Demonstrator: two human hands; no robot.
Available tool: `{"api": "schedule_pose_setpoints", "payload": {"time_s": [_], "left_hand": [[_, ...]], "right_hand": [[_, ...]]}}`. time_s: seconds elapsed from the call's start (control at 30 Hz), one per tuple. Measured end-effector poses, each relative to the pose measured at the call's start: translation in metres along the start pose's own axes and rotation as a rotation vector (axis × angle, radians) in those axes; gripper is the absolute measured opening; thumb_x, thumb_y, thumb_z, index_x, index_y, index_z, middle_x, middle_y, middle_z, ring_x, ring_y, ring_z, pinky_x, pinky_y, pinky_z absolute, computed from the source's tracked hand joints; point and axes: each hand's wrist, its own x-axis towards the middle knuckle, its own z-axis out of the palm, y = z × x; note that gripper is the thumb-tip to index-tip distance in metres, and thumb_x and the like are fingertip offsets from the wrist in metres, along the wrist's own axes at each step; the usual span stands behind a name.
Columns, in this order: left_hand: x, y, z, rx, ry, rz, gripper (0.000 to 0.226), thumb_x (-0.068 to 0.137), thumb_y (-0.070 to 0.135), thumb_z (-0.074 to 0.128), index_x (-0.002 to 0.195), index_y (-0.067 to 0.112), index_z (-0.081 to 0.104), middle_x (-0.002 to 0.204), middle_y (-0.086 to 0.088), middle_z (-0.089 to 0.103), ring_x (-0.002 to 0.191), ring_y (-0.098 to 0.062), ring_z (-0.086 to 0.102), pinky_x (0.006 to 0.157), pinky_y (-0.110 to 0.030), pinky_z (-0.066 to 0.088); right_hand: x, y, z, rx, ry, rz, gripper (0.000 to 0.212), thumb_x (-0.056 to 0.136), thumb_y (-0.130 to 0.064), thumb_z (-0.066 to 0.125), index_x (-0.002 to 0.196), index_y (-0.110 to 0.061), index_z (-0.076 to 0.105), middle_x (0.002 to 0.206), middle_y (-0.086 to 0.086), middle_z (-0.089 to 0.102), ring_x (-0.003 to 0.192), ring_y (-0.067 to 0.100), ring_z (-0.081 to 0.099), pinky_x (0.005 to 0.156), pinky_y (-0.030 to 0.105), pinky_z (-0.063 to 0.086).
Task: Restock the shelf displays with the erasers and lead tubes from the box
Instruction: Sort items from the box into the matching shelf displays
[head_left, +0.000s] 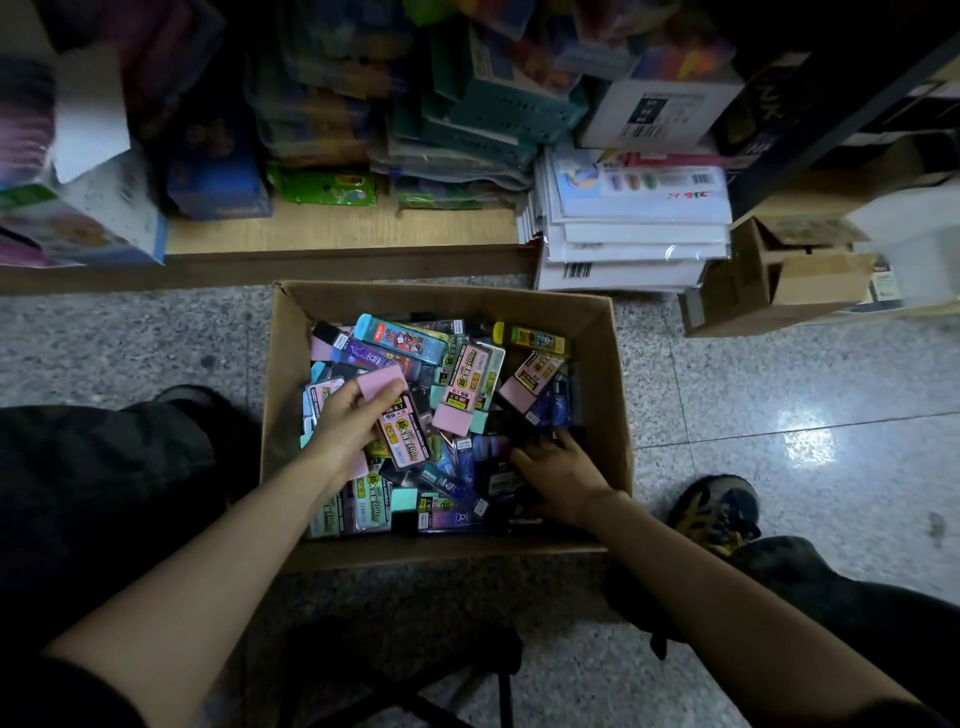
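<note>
1. Your left fingers are pinched around a pink eraser, lifted just clear of the pile, apparently to sort it out from the mix.
2. Your right fingers are spread and pressed down among the dark packs. Whether they grip anything, you cannot tell; they look to be digging.
3. Your left hand sits over the box's left half, your right hand near its right wall.
4. The cardboard box rests on the floor, heaped with erasers and lead tubes, so the stock is still mostly here.
5. The shelf just behind is crowded with packets. A stack of white paper packs and a small open carton crowd the right side.
</note>
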Motion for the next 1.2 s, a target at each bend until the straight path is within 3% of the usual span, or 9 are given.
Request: {"api": "schedule_pose_setpoints", "payload": {"time_s": [0.1,0.23,0.33,0.5,0.63,0.8,1.0,1.1,1.2], "left_hand": [[-0.001,-0.005,0.001,0.028,0.013,-0.003,0.025,0.088,0.023,0.062,0.111,0.016,0.058,0.098,-0.001,0.066,0.087,-0.012,0.062,0.067,-0.024,0.046],[-0.002,-0.009,0.002,0.058,0.004,-0.024,0.021,0.088,0.027,0.061,0.108,0.02,0.059,0.1,-0.002,0.066,0.088,-0.014,0.061,0.072,-0.029,0.047],[-0.004,-0.007,0.003,0.089,-0.015,-0.026,0.028,0.09,0.031,0.059,0.113,0.016,0.059,0.094,-0.005,0.068,0.083,-0.02,0.063,0.068,-0.033,0.05],[-0.008,0.001,0.014,-0.024,-0.055,-0.08,0.029,0.095,0.023,0.051,0.121,0.011,0.053,0.106,-0.016,0.066,0.099,-0.028,0.062,0.09,-0.044,0.047],[-0.015,0.014,0.031,-0.036,-0.108,-0.075,0.03,0.096,0.026,0.048,0.122,0.011,0.054,0.109,-0.014,0.063,0.105,-0.028,0.057,0.092,-0.041,0.043],[-0.032,0.045,0.049,-0.07,-0.258,0.013,0.033,0.087,0.049,0.053,0.098,0.02,0.063,0.092,-0.002,0.072,0.08,-0.016,0.068,0.065,-0.028,0.053],[-0.054,0.076,0.059,-0.037,-0.237,0.181,0.011,0.09,0.017,0.06,0.101,0.017,0.058,0.092,-0.005,0.068,0.077,-0.014,0.065,0.067,-0.026,0.055],[-0.066,0.098,0.055,-0.062,-0.194,0.282,0.006,0.094,0.017,0.053,0.096,0.015,0.058,0.093,-0.007,0.067,0.077,-0.015,0.064,0.073,-0.029,0.053],[-0.079,0.131,0.046,-0.124,-0.149,0.381,0.012,0.096,0.02,0.05,0.087,0.017,0.058,0.07,0.003,0.072,0.059,-0.008,0.066,0.06,-0.026,0.055]], "right_hand": [[0.001,0.001,-0.004,0.125,-0.034,0.01,0.069,0.085,-0.04,0.061,0.144,-0.022,0.029,0.145,0.01,0.042,0.135,0.027,0.036,0.115,0.04,0.017],[-0.003,0.004,0.0,0.447,-0.056,0.097,0.057,0.086,-0.033,0.063,0.138,-0.024,0.041,0.133,0.012,0.054,0.119,0.03,0.053,0.096,0.034,0.043],[-0.005,0.005,0.0,0.848,0.069,0.252,0.05,0.084,-0.023,0.069,0.129,-0.013,0.05,0.119,0.013,0.063,0.107,0.028,0.06,0.086,0.033,0.049],[-0.012,-0.002,-0.029,1.563,0.272,0.284,0.023,0.085,-0.008,0.066,0.107,-0.004,0.059,0.097,0.011,0.069,0.08,0.012,0.066,0.068,0.02,0.053],[-0.012,-0.019,-0.066,1.846,0.307,0.165,0.036,0.087,-0.007,0.063,0.121,-0.004,0.054,0.113,0.02,0.066,0.101,0.03,0.065,0.087,0.044,0.054],[-0.015,-0.039,-0.107,1.866,0.417,0.091,0.034,0.084,-0.007,0.068,0.115,-0.004,0.055,0.107,0.019,0.067,0.092,0.027,0.067,0.084,0.046,0.056],[-0.035,-0.054,-0.149,1.577,0.574,0.095,0.032,0.08,-0.012,0.074,0.103,-0.01,0.052,0.082,-0.002,0.065,0.064,-0.002,0.062,0.059,0.017,0.05],[-0.052,-0.057,-0.171,1.687,0.602,0.011,0.037,0.083,-0.007,0.068,0.115,-0.004,0.05,0.094,0.005,0.069,0.08,0.009,0.067,0.074,0.025,0.055],[-0.07,-0.056,-0.197,1.746,0.63,-0.09,0.041,0.085,0.007,0.059,0.122,-0.006,0.046,0.106,0.012,0.067,0.088,0.021,0.067,0.082,0.032,0.055]]}}
